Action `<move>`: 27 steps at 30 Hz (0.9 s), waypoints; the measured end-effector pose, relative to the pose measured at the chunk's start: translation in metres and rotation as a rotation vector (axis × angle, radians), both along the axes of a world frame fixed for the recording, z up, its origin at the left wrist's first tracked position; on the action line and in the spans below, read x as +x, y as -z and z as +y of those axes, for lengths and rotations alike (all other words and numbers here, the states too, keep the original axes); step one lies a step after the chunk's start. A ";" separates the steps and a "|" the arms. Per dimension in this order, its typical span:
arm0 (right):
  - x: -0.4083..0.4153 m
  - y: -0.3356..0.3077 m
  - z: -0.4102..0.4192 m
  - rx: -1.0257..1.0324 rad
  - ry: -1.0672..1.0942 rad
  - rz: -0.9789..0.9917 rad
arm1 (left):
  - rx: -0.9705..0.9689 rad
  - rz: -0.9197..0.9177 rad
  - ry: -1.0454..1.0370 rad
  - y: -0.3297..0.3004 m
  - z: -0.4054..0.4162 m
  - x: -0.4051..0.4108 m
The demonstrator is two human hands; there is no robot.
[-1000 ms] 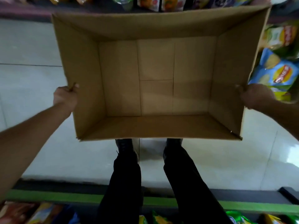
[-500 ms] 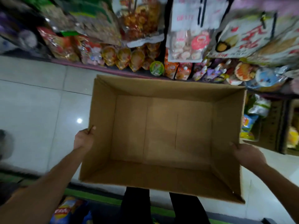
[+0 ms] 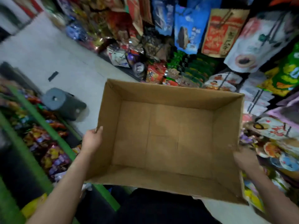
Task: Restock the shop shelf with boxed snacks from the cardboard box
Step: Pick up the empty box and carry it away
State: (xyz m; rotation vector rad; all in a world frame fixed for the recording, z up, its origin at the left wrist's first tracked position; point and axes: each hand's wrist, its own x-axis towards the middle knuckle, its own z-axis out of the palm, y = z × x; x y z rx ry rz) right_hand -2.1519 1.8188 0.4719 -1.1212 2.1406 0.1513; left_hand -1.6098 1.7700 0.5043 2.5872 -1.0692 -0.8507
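Observation:
A brown cardboard box (image 3: 163, 92) is held open-side up in front of me, and nothing lies inside it. My left hand (image 3: 92, 139) grips the rim of its left wall, thumb over the edge. My right hand (image 3: 245, 159) holds the outside of the right wall near the front corner; its fingers are hidden behind the cardboard. Shop shelves (image 3: 186, 68) packed with snack bags fill the view beyond and to the right of the box.
A grey plastic stool (image 3: 63, 103) lies on its side on the pale tiled floor (image 3: 48, 50) to the left. A green-edged shelf (image 3: 40, 123) of snack packs runs along my left side. Hanging bags (image 3: 187, 26) crowd the upper right.
The view has swung up and leftward along the aisle, with both hands keeping their hold on the box. The stool and the left shelf have come into view.

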 end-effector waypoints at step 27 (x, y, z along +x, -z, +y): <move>0.388 -0.089 -0.439 -0.421 -0.739 -0.046 | -0.249 0.043 -0.874 -0.057 -0.066 0.211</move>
